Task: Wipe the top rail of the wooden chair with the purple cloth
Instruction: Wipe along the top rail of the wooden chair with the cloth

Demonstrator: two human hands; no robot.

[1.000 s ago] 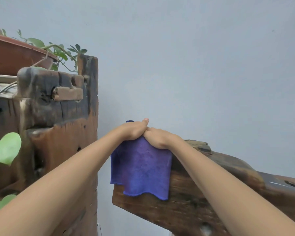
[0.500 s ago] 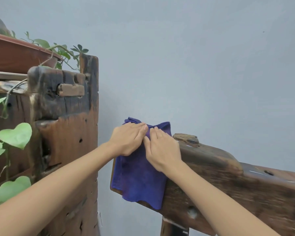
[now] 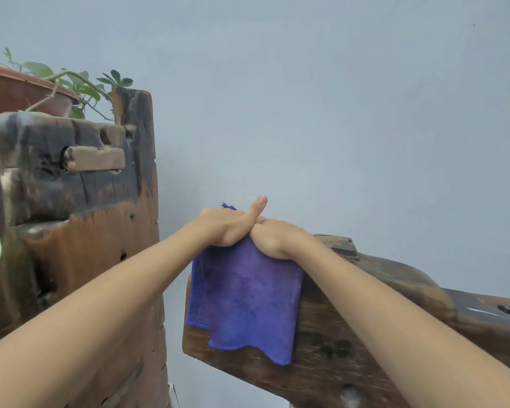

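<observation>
The purple cloth (image 3: 245, 298) is draped over the left end of the dark wooden chair's top rail (image 3: 395, 278), and most of it hangs down the near face. My left hand (image 3: 227, 225) presses on the cloth at the rail's top edge, thumb sticking up. My right hand (image 3: 277, 237) lies right beside it, touching it, fingers curled over the cloth and the rail. The fingers of both hands are hidden behind the rail's top.
A tall rough wooden stand (image 3: 95, 231) rises at the left, a narrow gap away from the rail's end. A red-brown planter (image 3: 18, 92) with trailing green leaves sits on top of it. A plain grey wall (image 3: 336, 113) fills the background.
Both hands shifted from lying flat on the cloth to gripping over the rail's top edge. More of the cloth now hangs down the near face, and the view tilted down slightly.
</observation>
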